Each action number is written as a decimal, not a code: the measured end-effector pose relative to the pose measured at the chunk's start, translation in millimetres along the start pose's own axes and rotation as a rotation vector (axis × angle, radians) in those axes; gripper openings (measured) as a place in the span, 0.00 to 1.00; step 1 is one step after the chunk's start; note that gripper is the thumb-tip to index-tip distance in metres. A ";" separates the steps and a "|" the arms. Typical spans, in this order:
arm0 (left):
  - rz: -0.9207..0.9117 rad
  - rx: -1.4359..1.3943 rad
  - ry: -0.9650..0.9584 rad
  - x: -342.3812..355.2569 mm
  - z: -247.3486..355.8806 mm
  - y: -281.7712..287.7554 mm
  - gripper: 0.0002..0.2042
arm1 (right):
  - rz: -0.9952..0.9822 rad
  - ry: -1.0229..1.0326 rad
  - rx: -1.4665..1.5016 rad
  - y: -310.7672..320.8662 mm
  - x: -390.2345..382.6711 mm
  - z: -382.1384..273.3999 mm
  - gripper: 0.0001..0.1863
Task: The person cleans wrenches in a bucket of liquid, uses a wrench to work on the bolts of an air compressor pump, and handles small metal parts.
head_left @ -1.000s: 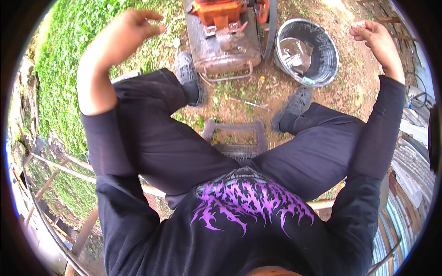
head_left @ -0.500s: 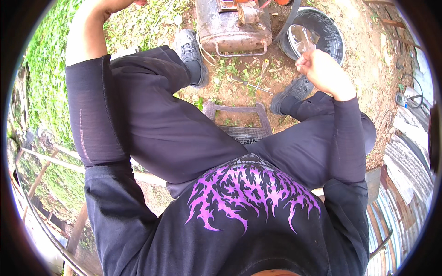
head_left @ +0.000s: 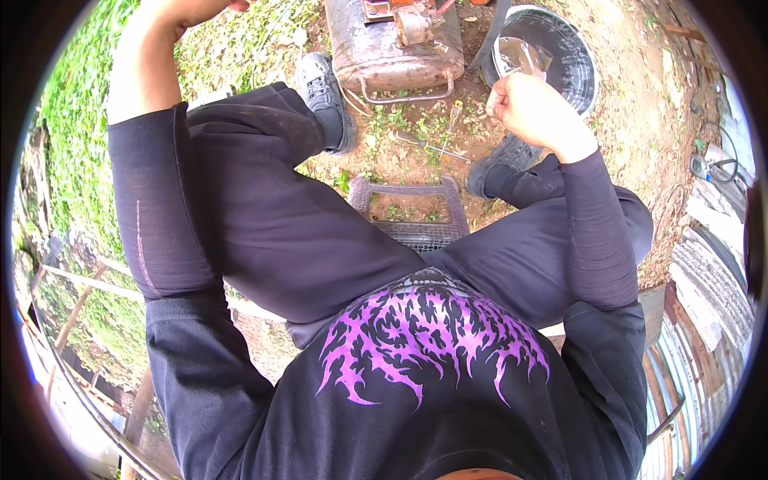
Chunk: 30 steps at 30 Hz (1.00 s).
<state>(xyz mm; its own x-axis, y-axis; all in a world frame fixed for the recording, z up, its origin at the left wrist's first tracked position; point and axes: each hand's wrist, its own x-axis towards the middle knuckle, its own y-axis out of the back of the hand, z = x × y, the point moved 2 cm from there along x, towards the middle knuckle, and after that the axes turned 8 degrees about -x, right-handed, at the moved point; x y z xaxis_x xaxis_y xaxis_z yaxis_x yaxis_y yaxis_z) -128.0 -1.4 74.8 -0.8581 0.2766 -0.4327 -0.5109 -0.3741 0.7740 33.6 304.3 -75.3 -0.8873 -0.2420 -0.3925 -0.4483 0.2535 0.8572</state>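
- Your right hand (head_left: pixel 534 112) is hanging just before the near rim of the black bucket (head_left: pixel 574 60), covering part of it from this view; whether skin and rim are touching, you cannot tell.
- The fingers of that hand are curling inward, lying together with the thumb; whether they are pinching something small, the view is not showing.
- Your left hand (head_left: pixel 192 10) is reaching out past the upper edge, so most of its fingers are lying out of view; you cannot tell whether they are apart or together.
- The bucket is standing on the bare soil ahead and to your right, with a shiny brownish patch (head_left: pixel 522 58) showing inside.
- The rusty metal tank (head_left: pixel 392 60) is lying ahead between your hands, its bent handle (head_left: pixel 408 98) facing you and a round metal part (head_left: pixel 414 26) sitting on top.
- A dark band (head_left: pixel 490 36) is running between tank and bucket.
- A screwdriver (head_left: pixel 436 147) is lying on the ground between your shoes, and a yellowish-handled tool (head_left: pixel 454 116) is lying near it, closer to the tank.
- Your left shoe (head_left: pixel 322 92) is resting beside the tank; your right shoe (head_left: pixel 512 158) is resting near the bucket.
- A dark grey frame (head_left: pixel 454 200) is lying between your knees.
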 end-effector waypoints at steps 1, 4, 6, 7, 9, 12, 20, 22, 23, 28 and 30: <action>0.004 0.004 0.024 2.6 -0.3 -1.3 0.21 | -0.022 -0.008 -0.002 1.2 -0.8 0.3 0.07; 0.011 0.047 0.072 9.3 5.8 -7.5 0.20 | 0.005 -0.023 -0.003 8.6 -5.3 7.4 0.09; 0.011 0.129 0.078 4.6 15.0 -7.9 0.20 | -0.050 -0.099 0.008 27.7 -6.7 9.1 0.10; 0.010 0.119 0.067 1.6 17.3 -8.1 0.20 | -0.076 -0.136 0.015 35.4 -8.1 10.1 0.11; 0.007 0.099 0.039 -1.5 18.6 -8.2 0.20 | 0.064 -0.174 -0.020 43.6 -12.9 18.2 0.13; 0.001 0.139 0.099 10.7 14.3 -12.3 0.22 | 0.096 -0.240 -0.009 50.9 -14.6 44.9 0.13; -0.071 0.146 -0.088 35.7 -21.5 -21.9 0.26 | 0.175 -0.361 0.261 93.9 -29.3 102.6 0.16; -0.058 0.127 -0.105 36.5 -10.5 -24.0 0.25 | 0.360 -0.492 0.253 127.9 -56.6 122.9 0.18; -0.056 0.126 -0.090 34.4 -6.3 -21.7 0.25 | 0.421 -0.557 0.329 136.5 -67.6 146.0 0.20; -0.052 0.129 -0.026 23.3 3.7 -13.8 0.23 | 0.561 -0.640 0.900 110.3 -106.8 267.8 0.19; -0.045 0.004 -0.027 24.0 16.8 -16.8 0.22 | 0.597 -0.734 0.947 61.1 -118.7 289.8 0.20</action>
<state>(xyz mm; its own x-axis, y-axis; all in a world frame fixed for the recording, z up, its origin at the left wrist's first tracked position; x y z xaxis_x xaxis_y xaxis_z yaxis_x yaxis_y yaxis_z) -139.2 26.4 59.2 -0.8325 0.3167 -0.4545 -0.5486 -0.3571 0.7560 80.3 619.9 -73.0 -0.6907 0.6126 -0.3843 0.3892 0.7628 0.5165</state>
